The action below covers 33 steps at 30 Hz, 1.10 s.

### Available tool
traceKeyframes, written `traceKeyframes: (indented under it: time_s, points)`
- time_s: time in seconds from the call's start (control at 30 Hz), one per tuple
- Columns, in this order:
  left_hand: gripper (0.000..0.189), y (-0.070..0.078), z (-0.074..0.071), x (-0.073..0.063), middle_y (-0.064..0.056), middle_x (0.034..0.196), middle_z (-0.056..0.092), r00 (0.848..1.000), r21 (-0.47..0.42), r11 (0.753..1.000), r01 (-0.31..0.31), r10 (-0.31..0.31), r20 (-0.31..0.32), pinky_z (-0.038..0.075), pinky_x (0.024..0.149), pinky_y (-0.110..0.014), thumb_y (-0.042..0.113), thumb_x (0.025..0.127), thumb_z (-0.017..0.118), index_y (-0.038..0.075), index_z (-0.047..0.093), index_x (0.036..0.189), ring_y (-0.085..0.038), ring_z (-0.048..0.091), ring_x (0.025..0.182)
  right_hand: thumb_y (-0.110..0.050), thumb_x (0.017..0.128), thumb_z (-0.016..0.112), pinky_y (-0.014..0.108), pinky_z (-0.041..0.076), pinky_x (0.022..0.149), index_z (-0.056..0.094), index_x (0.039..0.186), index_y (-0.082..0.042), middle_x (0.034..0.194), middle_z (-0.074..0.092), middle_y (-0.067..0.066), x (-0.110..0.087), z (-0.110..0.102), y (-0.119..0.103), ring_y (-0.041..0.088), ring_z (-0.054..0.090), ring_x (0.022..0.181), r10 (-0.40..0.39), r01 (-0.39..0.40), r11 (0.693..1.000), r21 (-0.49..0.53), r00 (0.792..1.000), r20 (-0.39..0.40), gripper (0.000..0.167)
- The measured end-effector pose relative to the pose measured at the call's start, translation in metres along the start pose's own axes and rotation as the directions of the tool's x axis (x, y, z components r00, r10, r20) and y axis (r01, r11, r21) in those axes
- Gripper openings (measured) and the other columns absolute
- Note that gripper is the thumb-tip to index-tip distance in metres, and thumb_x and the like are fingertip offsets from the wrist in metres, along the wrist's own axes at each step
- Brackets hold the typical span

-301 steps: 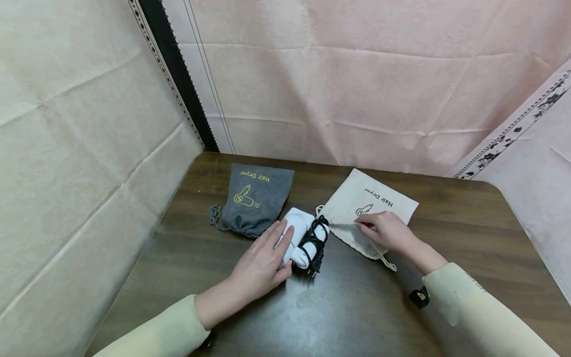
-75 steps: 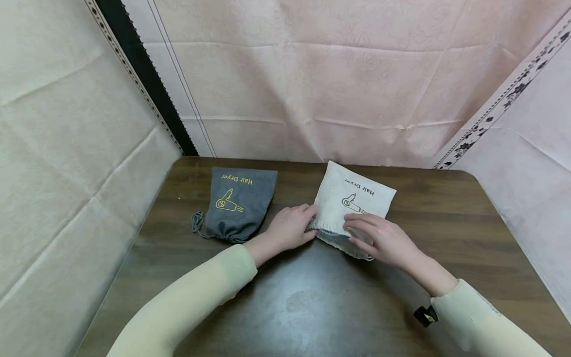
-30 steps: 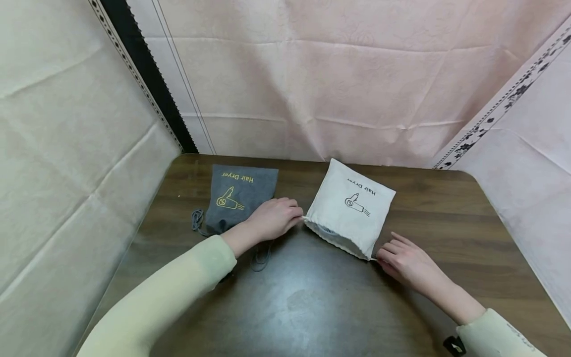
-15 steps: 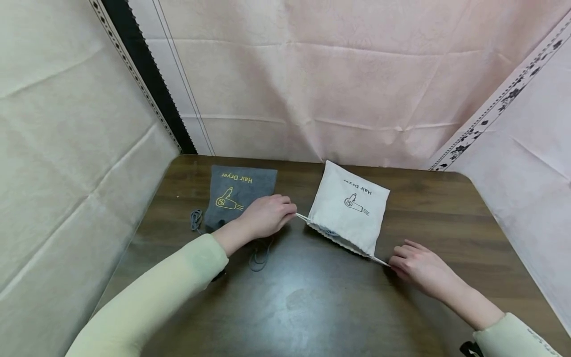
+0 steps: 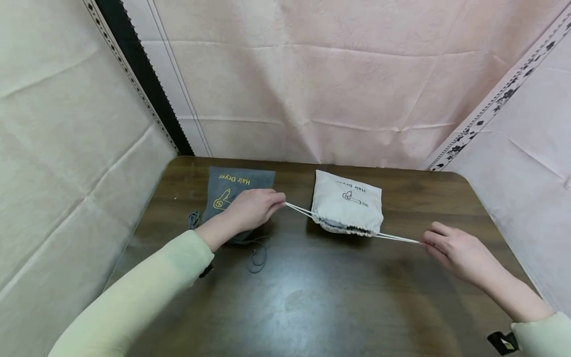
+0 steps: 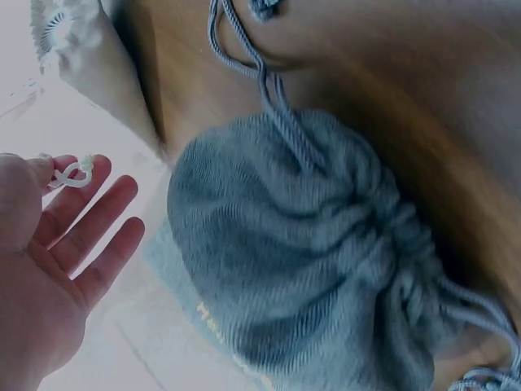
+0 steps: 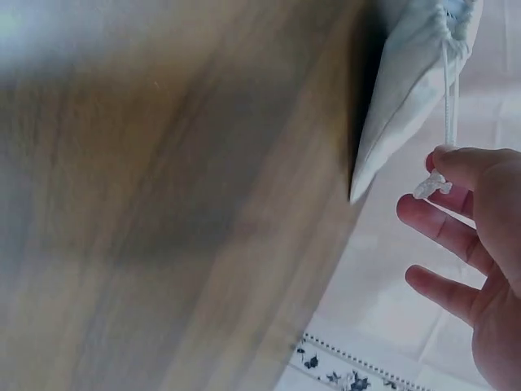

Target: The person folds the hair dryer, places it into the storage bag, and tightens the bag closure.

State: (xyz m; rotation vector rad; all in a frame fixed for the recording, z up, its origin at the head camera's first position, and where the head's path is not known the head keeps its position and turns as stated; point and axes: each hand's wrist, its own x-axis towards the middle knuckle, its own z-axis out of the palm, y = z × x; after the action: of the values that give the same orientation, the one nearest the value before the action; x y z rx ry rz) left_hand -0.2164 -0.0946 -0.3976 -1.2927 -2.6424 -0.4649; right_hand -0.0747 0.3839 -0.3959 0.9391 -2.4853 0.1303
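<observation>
A white drawstring bag printed "Hair Dryer" stands partly lifted at the table's back middle, its mouth gathered but with a dark gap showing. From its left side a doubled white drawstring runs taut to my left hand, which pinches the end between thumb and forefinger. On the other side my right hand pinches the knotted end of the opposite drawstring. A grille-like part shows inside the bag's mouth in the left wrist view. Behind my left hand lies a grey drawstring bag, full and gathered shut.
Grey cords from the grey bag trail on the brown wooden table. Pale cloth hangs behind the table and at both sides. A black strap sits at my right cuff.
The hair dryer seen earlier on the table is out of sight. Both hands have moved apart, pulling the white cords longer; the white bag's mouth has narrowed and risen.
</observation>
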Motion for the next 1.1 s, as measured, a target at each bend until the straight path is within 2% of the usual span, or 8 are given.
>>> traceKeyframes:
  time_s: [0.23,0.47,0.57,0.63,0.7,0.87,1.0,1.1]
  points:
    - [0.017,-0.009,-0.015,-0.008,0.005,0.072,0.050,1.000,-0.007,1.000,0.013,-0.013,-0.002,0.042,0.056,-0.033,0.021,0.108,0.066,0.015,0.065,0.093,-0.014,0.047,0.061,-0.057,0.114,0.029,0.028,0.041,0.050,0.065,0.084,-0.023,0.088,0.056,-0.011,-0.014,-0.006,0.023,-0.001,0.050,0.063,0.079,-0.079,0.997,-0.023,0.997,0.000,0.058]
    - [0.016,-0.016,-0.028,-0.020,0.005,0.075,0.053,0.997,-0.003,0.998,0.058,-0.057,0.044,0.040,0.056,-0.032,0.019,0.108,0.065,0.013,0.066,0.093,-0.014,0.049,0.064,-0.060,0.112,0.023,0.024,0.037,0.050,0.065,0.083,-0.022,0.086,0.055,-0.009,-0.039,0.000,0.047,-0.004,0.047,0.064,0.123,-0.122,0.992,-0.028,0.991,0.058,0.063]
    - [0.016,-0.017,-0.032,-0.024,0.005,0.074,0.053,0.995,-0.003,0.998,0.069,-0.069,0.071,0.037,0.054,-0.031,0.018,0.107,0.066,0.013,0.066,0.092,-0.014,0.049,0.064,-0.038,0.114,0.052,0.026,0.037,0.048,0.064,0.083,-0.023,0.085,0.054,-0.009,-0.048,0.001,0.055,-0.004,0.047,0.064,0.153,-0.150,0.988,-0.036,0.984,0.095,0.036]
    - [0.017,-0.017,-0.033,-0.027,0.006,0.074,0.052,0.994,-0.008,0.998,0.069,-0.068,0.082,0.035,0.053,-0.030,0.018,0.107,0.067,0.014,0.065,0.091,-0.014,0.048,0.063,-0.016,0.101,0.071,0.026,0.036,0.048,0.063,0.083,-0.023,0.085,0.052,-0.009,-0.052,0.002,0.058,-0.005,0.046,0.064,0.174,-0.170,0.984,-0.043,0.978,0.114,0.022]
    - [0.017,-0.017,-0.033,-0.030,0.006,0.073,0.051,0.995,-0.026,0.997,0.070,-0.067,0.080,0.034,0.053,-0.030,0.018,0.107,0.067,0.014,0.065,0.090,-0.013,0.047,0.062,0.004,0.082,0.080,0.027,0.035,0.048,0.062,0.084,-0.023,0.085,0.051,-0.009,-0.053,0.003,0.060,-0.005,0.044,0.064,0.189,-0.185,0.982,-0.046,0.974,0.128,0.032]
    - [0.026,-0.014,-0.031,-0.033,0.008,0.068,0.044,0.996,-0.094,0.994,0.064,-0.058,0.061,0.033,0.055,-0.030,0.020,0.110,0.063,0.018,0.057,0.084,-0.011,0.042,0.060,0.007,0.076,0.082,0.032,0.041,0.049,0.064,0.086,-0.019,0.084,0.056,-0.008,-0.046,0.006,0.062,-0.001,0.050,0.064,0.223,-0.219,0.975,-0.046,0.969,0.110,0.033]
    - [0.024,-0.004,-0.033,-0.034,0.012,0.069,0.047,0.999,-0.190,0.981,0.026,-0.017,0.048,0.041,0.062,-0.031,0.021,0.111,0.060,0.020,0.058,0.088,-0.007,0.044,0.060,0.005,0.080,0.082,0.038,0.050,0.057,0.068,0.089,-0.016,0.082,0.068,-0.006,-0.039,0.002,0.063,0.006,0.063,0.069,0.296,-0.294,0.955,-0.034,0.951,0.086,0.026]
    - [0.018,0.008,-0.036,-0.035,0.014,0.073,0.054,0.999,-0.254,0.967,-0.016,0.023,0.022,0.045,0.065,-0.031,0.021,0.111,0.060,0.020,0.064,0.093,-0.005,0.048,0.063,0.003,0.086,0.079,0.033,0.049,0.060,0.069,0.091,-0.017,0.079,0.071,-0.005,-0.036,-0.004,0.063,0.003,0.063,0.069,0.344,-0.343,0.939,-0.021,0.936,0.069,0.023]
